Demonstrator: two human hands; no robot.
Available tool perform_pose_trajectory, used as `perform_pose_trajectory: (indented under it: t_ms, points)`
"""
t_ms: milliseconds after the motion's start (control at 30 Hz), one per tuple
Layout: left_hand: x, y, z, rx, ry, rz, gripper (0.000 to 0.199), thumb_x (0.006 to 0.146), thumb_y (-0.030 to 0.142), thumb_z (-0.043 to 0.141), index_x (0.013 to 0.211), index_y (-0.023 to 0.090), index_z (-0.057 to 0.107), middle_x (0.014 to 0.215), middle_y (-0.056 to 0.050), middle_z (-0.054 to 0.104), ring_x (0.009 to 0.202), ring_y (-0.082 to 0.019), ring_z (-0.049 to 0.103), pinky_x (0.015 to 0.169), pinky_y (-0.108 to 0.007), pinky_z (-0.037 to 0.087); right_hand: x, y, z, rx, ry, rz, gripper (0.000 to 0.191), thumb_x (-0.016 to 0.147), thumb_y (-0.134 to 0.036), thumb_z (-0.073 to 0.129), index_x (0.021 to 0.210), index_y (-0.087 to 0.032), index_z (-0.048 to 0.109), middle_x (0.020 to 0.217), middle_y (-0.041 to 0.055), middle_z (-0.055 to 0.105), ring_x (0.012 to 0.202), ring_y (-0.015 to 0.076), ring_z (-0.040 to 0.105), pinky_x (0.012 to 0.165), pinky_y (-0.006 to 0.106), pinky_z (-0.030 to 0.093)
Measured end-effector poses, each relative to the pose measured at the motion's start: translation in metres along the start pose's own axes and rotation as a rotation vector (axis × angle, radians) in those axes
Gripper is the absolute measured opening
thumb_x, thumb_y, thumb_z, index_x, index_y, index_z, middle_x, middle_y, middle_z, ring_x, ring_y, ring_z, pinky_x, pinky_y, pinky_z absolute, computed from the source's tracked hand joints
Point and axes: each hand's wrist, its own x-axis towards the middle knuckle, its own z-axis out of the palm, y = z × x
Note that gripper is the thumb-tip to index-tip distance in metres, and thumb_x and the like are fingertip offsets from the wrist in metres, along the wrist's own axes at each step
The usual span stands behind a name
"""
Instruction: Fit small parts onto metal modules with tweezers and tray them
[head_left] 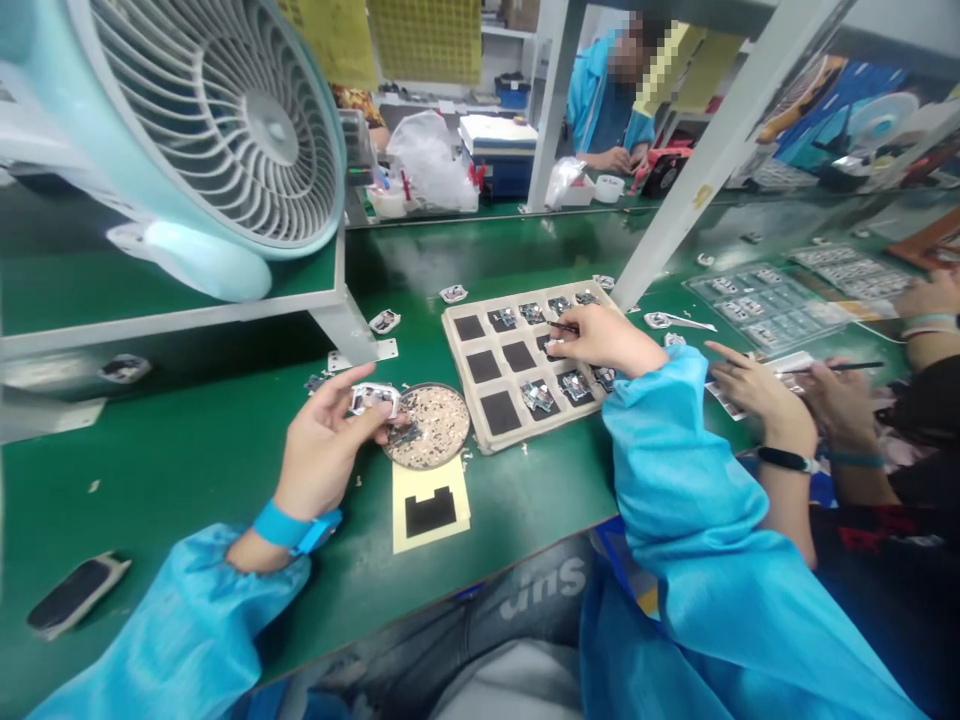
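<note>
Lower left of the frame: one dark oblong object (79, 595) lies on the green bench (345, 570). Upper left: one fan (274, 130). Three loose white-framed units lie left of the tray: one at mid-left (125, 369), two near upper centre (385, 321) (453, 293).

Left of centre: the left hand (319, 450) grips one white-framed part (375, 398) between thumb and fingers. It is nearest to one round dish (439, 425) of small pale and dark pieces, too many to count. Below the dish lies one yellow sheet (409, 535) bearing one black cut shape (430, 512).

Centre: one multi-compartment tray (491, 440). Four dark pads are bare. Seven compartments, four at the back and three at the front, show assemblies (539, 396); the remainder are partly hidden by the right hand (600, 338). Its fingers are closed on one dark slender tool (564, 327) over the middle row.

Step in hand, as judged: fine handling at a middle-row compartment. Any move here calls for a light pinch, a steady wrist and clearance from adjacent assemblies.

Right: a co-worker's hand (765, 395) points over the bench.
</note>
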Motion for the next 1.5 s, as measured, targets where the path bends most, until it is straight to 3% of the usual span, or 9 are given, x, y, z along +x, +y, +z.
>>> perform_pose_trajectory:
  t_ms: [200, 300, 367, 500, 667, 1000, 1167, 1267, 1500]
  points:
    - [-0.005, 0.005, 0.002, 0.096, -0.039, -0.050, 0.039, 0.076, 0.037, 0.086, 0.106, 0.014, 0.074, 0.077, -0.007, 0.073, 0.062, -0.015, 0.068, 0.043, -0.017, 0.042, -0.004, 0.000, -0.006, 0.372, 0.076, -0.111, 0.023, 0.078, -0.036, 0.079, 0.092, -0.018, 0.074, 0.086, 0.0035, 0.076, 0.076, 0.0189, 0.068, 0.070, 0.032, 0.052]
    - [-0.008, 0.006, 0.005, 0.057, -0.060, -0.080, 0.039, 0.076, 0.039, 0.086, 0.104, 0.015, 0.073, 0.081, -0.008, 0.074, 0.058, -0.014, 0.069, 0.039, -0.016, 0.038, -0.011, -0.022, -0.003, 0.550, 0.139, -0.168, 0.031, 0.079, -0.041, 0.080, 0.101, -0.018, 0.078, 0.090, 0.0046, 0.078, 0.083, 0.0211, 0.071, 0.079, 0.036, 0.055]
    - [-0.010, 0.006, 0.007, 0.020, -0.085, -0.098, 0.040, 0.075, 0.040, 0.087, 0.103, 0.014, 0.074, 0.084, -0.008, 0.076, 0.056, -0.014, 0.069, 0.041, -0.017, 0.045, -0.017, -0.046, 0.006, 0.623, 0.139, -0.176, 0.031, 0.079, -0.044, 0.080, 0.094, -0.018, 0.080, 0.090, 0.0059, 0.079, 0.083, 0.0218, 0.071, 0.081, 0.037, 0.055]
    - [-0.013, 0.004, 0.009, -0.024, -0.106, -0.054, 0.040, 0.070, 0.038, 0.090, 0.098, 0.013, 0.077, 0.089, -0.010, 0.078, 0.062, -0.015, 0.071, 0.057, -0.025, 0.061, -0.033, -0.097, 0.036, 0.786, -0.024, -0.234, 0.033, 0.075, -0.048, 0.084, 0.086, -0.018, 0.076, 0.085, 0.0046, 0.077, 0.079, 0.0197, 0.069, 0.077, 0.034, 0.055]
    - [-0.016, 0.006, 0.008, -0.018, -0.137, 0.011, 0.037, 0.071, 0.038, 0.089, 0.099, 0.014, 0.081, 0.100, -0.011, 0.080, 0.082, -0.022, 0.076, 0.066, -0.028, 0.064, -0.050, -0.131, 0.059, 1.026, -0.243, -0.190, 0.034, 0.073, -0.048, 0.086, 0.083, -0.019, 0.073, 0.083, 0.0021, 0.075, 0.072, 0.0156, 0.067, 0.069, 0.028, 0.055]
    - [-0.019, 0.013, 0.009, 0.007, -0.090, 0.013, 0.035, 0.079, 0.048, 0.081, 0.095, 0.017, 0.084, 0.095, -0.010, 0.081, 0.074, -0.019, 0.072, 0.061, -0.027, 0.057, -0.054, -0.135, 0.065, 0.975, -0.400, -0.098, 0.033, 0.074, -0.048, 0.085, 0.083, -0.018, 0.074, 0.072, 0.0019, 0.071, 0.056, 0.0113, 0.059, 0.048, 0.023, 0.044]
    - [-0.019, 0.013, 0.007, 0.004, -0.130, 0.034, 0.038, 0.085, 0.048, 0.074, 0.107, 0.018, 0.083, 0.085, -0.007, 0.079, 0.049, -0.008, 0.051, 0.047, -0.023, 0.041, -0.055, -0.138, 0.067, 0.929, -0.338, -0.070, 0.039, 0.075, -0.055, 0.082, 0.081, -0.017, 0.075, 0.067, 0.0022, 0.070, 0.048, 0.0096, 0.054, 0.043, 0.022, 0.041]
    - [-0.020, 0.014, 0.006, -0.027, -0.144, 0.054, 0.039, 0.084, 0.043, 0.076, 0.113, 0.018, 0.081, 0.094, -0.009, 0.080, 0.059, -0.011, 0.059, 0.053, -0.024, 0.046, -0.055, -0.139, 0.065, 0.931, -0.265, -0.068, 0.042, 0.074, -0.058, 0.082, 0.079, -0.017, 0.075, 0.069, 0.0037, 0.071, 0.055, 0.0121, 0.059, 0.046, 0.023, 0.044]
    - [-0.024, 0.013, 0.007, -0.058, -0.192, 0.094, 0.038, 0.086, 0.035, 0.077, 0.119, 0.018, 0.078, 0.115, -0.010, 0.078, 0.092, -0.022, 0.073, 0.081, -0.032, 0.060, -0.053, -0.139, 0.065, 0.926, -0.254, -0.088, 0.041, 0.077, -0.058, 0.079, 0.076, -0.017, 0.074, 0.070, 0.0042, 0.072, 0.057, 0.0132, 0.060, 0.051, 0.025, 0.047]
